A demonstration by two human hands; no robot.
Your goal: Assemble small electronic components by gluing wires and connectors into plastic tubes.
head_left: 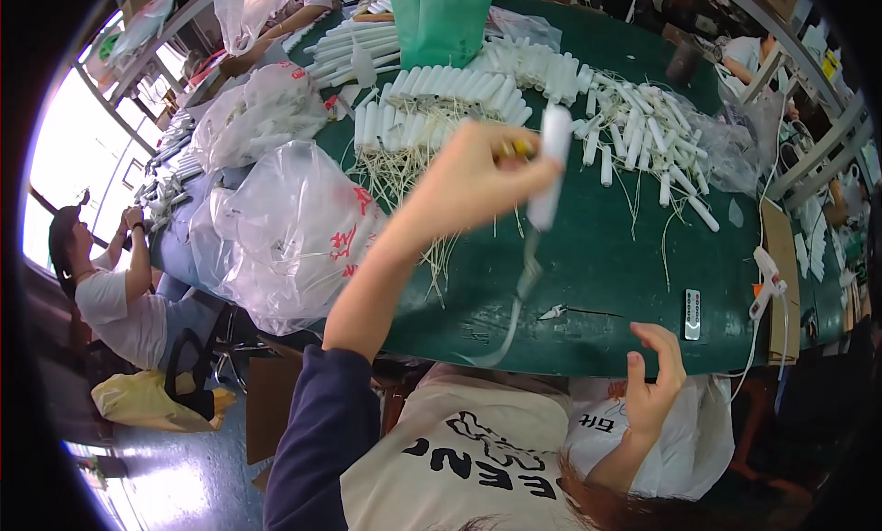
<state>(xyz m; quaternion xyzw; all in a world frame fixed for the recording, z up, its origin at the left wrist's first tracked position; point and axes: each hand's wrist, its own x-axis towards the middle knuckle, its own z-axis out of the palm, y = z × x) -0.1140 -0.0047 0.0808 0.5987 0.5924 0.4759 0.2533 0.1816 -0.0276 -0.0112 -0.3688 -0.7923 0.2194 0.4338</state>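
My left hand [478, 177] is raised over the table, closed around a white plastic tube [551, 168] that stands nearly upright and is blurred by motion. A bit of something yellow [522, 148] shows between its fingers. Below the tube dangles a pale, translucent strip [519, 315], also smeared. Over the table's front edge, my right hand [654, 379] has its fingers spread and curved, with nothing in them. Nearest to it on the green table [597, 343] lie a small white piece with a thin dark stem [556, 312] and a small silvery plate with dark holes [692, 315].
Stacked white tubes with trailing wires [404, 127] lie behind my left hand. A loose heap of wired tubes [643, 131] is at right. Plastic bags [285, 228] fill the left. A white glue gun [764, 283] sits by a cardboard edge. A co-worker [119, 288] sits far left.
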